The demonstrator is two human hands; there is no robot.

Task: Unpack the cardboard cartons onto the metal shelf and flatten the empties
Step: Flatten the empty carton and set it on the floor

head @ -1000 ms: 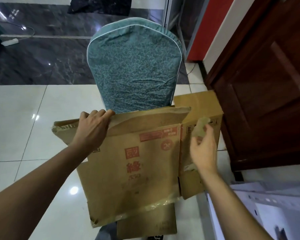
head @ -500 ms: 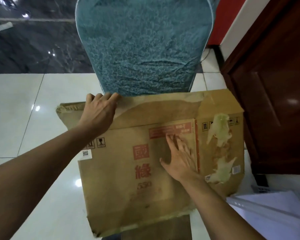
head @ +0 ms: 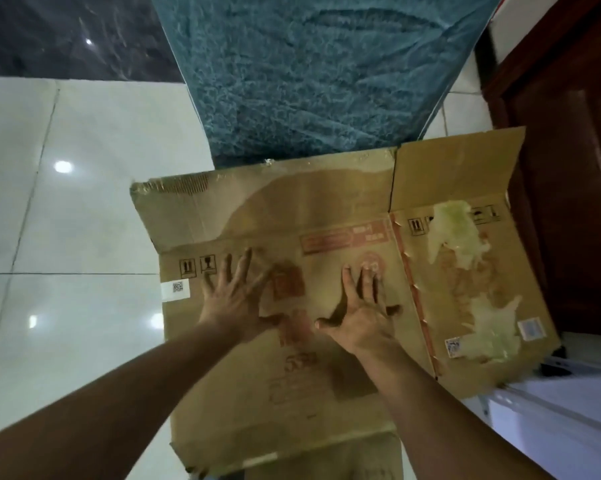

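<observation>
A brown cardboard carton [head: 326,209] lies collapsed flat in front of me, red print and handling symbols on its face, torn tape and pale residue on its right panel. My left hand [head: 233,292] presses on the carton's left half with its fingers spread and straight. My right hand [head: 361,306] presses flat on the middle of the carton, fingers splayed. Both palms lie on the cardboard and hold nothing. A second piece of cardboard [head: 326,459] shows under the carton's near edge.
A teal padded chair back [head: 309,74] rises just behind the carton. A dark wooden door [head: 569,168] stands at the right. White sheets or panels [head: 551,420] lie at the lower right. Glossy white floor tiles [head: 67,220] spread to the left, dark marble beyond.
The carton has gone from half upright to flat. My left hand left the top flap and now presses the face; my right hand stayed flat on the face. The view tipped downward and closer.
</observation>
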